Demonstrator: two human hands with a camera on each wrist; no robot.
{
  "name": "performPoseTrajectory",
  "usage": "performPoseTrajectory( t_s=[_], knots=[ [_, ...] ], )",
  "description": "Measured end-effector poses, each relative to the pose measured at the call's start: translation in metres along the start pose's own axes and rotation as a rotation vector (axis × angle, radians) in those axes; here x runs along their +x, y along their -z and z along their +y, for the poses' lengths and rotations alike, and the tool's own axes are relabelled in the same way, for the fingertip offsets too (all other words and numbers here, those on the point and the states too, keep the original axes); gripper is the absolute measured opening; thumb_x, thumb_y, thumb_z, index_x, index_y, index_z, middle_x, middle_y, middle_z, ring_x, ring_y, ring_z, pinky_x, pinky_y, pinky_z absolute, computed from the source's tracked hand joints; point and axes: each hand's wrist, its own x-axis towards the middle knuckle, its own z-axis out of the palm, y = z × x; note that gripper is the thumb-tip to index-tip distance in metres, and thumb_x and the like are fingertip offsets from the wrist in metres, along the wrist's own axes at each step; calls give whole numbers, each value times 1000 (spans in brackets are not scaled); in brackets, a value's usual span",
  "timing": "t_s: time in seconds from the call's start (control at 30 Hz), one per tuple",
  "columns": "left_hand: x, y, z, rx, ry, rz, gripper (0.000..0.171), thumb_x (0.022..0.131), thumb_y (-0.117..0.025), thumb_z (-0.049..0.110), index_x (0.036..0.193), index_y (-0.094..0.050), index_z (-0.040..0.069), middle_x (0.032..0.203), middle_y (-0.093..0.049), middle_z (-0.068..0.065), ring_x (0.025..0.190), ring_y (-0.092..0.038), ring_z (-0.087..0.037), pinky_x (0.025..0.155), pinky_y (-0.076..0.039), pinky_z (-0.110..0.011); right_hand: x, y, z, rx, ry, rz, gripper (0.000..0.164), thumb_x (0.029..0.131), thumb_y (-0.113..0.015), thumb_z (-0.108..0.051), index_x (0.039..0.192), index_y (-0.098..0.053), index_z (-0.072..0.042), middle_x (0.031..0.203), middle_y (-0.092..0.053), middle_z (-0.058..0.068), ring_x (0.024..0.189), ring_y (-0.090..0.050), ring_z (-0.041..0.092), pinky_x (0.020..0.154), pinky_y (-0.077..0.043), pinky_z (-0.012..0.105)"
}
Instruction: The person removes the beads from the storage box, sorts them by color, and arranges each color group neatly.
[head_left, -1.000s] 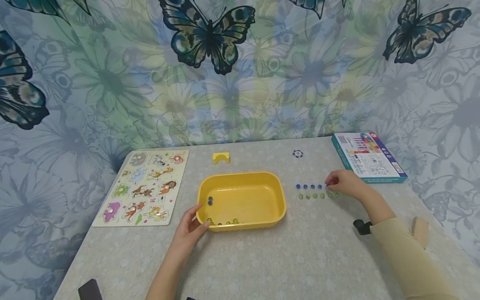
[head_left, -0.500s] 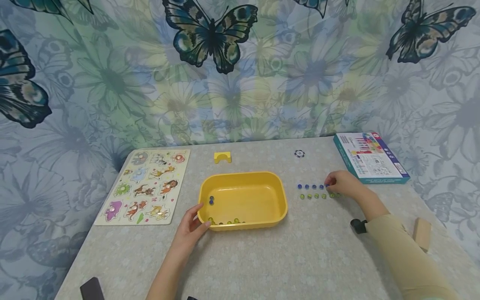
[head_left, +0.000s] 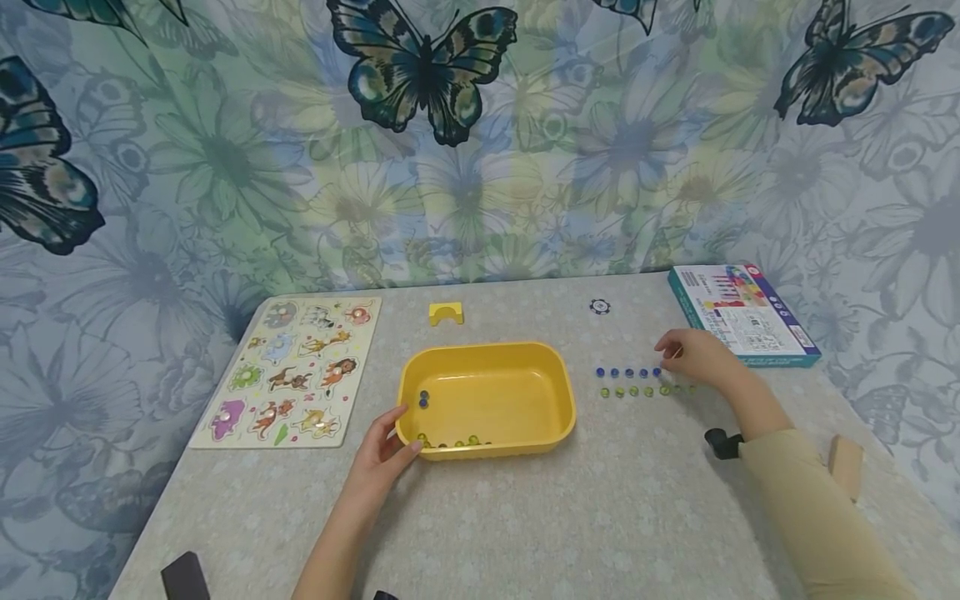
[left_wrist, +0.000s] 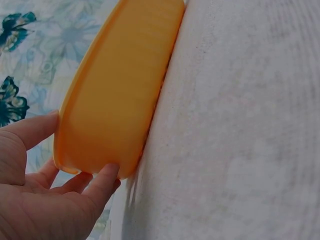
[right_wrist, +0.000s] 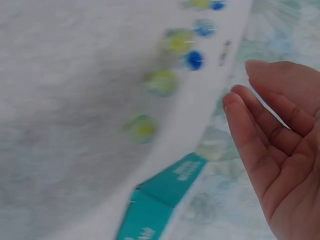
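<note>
My left hand (head_left: 380, 454) holds the near left corner of a yellow plastic tray (head_left: 561, 433), its thumb and fingers on either side of the corner. Two blue marbles (head_left: 423, 400) lie inside by the left wall, and several yellow-green marbles (head_left: 472, 440) along the near wall. Right of the tray, a row of blue marbles (head_left: 629, 373) runs behind a row of yellow-green marbles (head_left: 633, 392). Just beyond the blue row's right end hovers my right hand (head_left: 701, 358), fingers loosely bent and apart; in the right wrist view nothing shows between them.
An animal puzzle board (head_left: 300, 392) lies at the left, a yellow arch block (head_left: 446, 314) behind the tray. A teal-edged box (head_left: 742, 312) sits behind my right hand, with a poker chip (head_left: 599, 307) to its left. A wooden block (head_left: 846, 468) lies by the right sleeve.
My right hand has drawn up and slightly right from the blue row, leaving a blue marble in view at its right end. The left hand stays on the tray.
</note>
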Motion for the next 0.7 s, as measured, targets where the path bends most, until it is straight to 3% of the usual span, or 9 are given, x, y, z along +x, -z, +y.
performPoseTrajectory(
  t_s=[0.27,0.47,0.7],
  knots=[
    [1,0,0,-2,6,3,57,89,-62,11,139,-37,19,150,-24,-3,133,-33,-29,103,-37,-44,0,3,-41,35,117,30,28,88,-64,-20,111,-63,-5,92,-63,3,80,-55,18,69,-49,31],
    [1,0,1,-7,10,5,56,89,-61,11,139,-37,20,150,-24,-3,133,-33,-29,104,-36,-44,3,-14,-85,59,233,-6,22,87,-66,-20,108,-65,-12,91,-63,-2,79,-56,15,67,-52,25],
    [1,1,0,-5,5,2,56,89,-62,13,139,-37,20,150,-24,-3,134,-33,-29,103,-37,-44,8,-39,-134,84,318,-76,23,85,-67,-15,108,-66,-8,90,-63,-2,79,-58,13,68,-53,25]
  ],
)
